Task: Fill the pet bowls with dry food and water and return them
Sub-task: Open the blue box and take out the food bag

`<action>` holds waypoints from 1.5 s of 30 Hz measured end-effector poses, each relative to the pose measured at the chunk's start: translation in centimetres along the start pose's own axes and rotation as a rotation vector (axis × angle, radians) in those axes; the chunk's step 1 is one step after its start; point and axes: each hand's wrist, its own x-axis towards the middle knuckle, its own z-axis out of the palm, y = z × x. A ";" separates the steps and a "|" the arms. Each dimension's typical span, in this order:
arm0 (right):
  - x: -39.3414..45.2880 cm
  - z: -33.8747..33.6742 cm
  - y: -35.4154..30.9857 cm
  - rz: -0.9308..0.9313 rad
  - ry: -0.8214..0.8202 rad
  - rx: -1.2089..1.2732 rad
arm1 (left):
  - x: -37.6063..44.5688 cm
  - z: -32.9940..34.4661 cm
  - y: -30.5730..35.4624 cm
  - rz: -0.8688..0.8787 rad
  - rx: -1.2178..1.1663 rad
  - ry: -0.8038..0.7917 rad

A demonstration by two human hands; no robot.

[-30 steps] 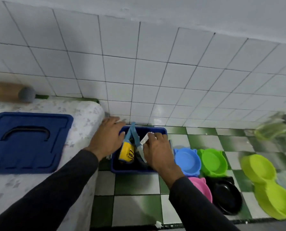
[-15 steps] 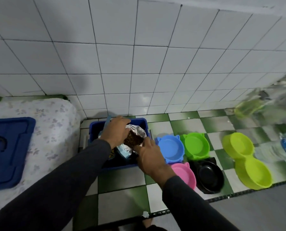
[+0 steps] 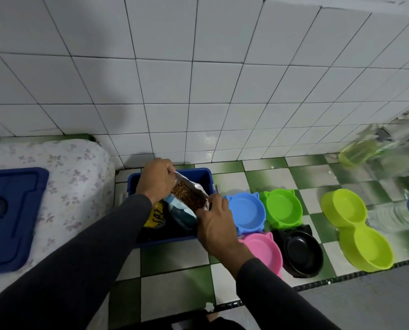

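At 9 o'clock a dark blue plastic lid [image 3: 10,217] lies on the floral-print bed [image 3: 79,177]. Dead centre, the left hand [image 3: 157,179] grasps the far edge of a foil-lined bag of brown dry kibble [image 3: 189,197] and the right hand [image 3: 214,221] pinches its near edge, bag mouth spread over the dark blue plastic bin [image 3: 205,177]. At 3 o'clock, empty on the green-and-white checked floor [image 3: 174,258]: blue cat-eared bowl [image 3: 246,213], green cat-eared bowl [image 3: 282,208], pink bowl [image 3: 263,251], black bowl [image 3: 302,253], lime double bowl [image 3: 356,227].
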 end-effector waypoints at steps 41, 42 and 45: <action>2.6 -3.6 -2.5 0.409 -0.229 0.428 | 1.1 -3.1 -0.9 -0.236 -0.298 -0.151; 2.6 -4.0 -2.6 0.411 -0.214 0.426 | 1.0 -3.4 -0.7 -0.240 -0.354 -0.134; 2.9 -5.1 -2.7 0.428 -0.146 0.467 | 0.5 -4.2 -1.1 -0.276 -0.581 -0.087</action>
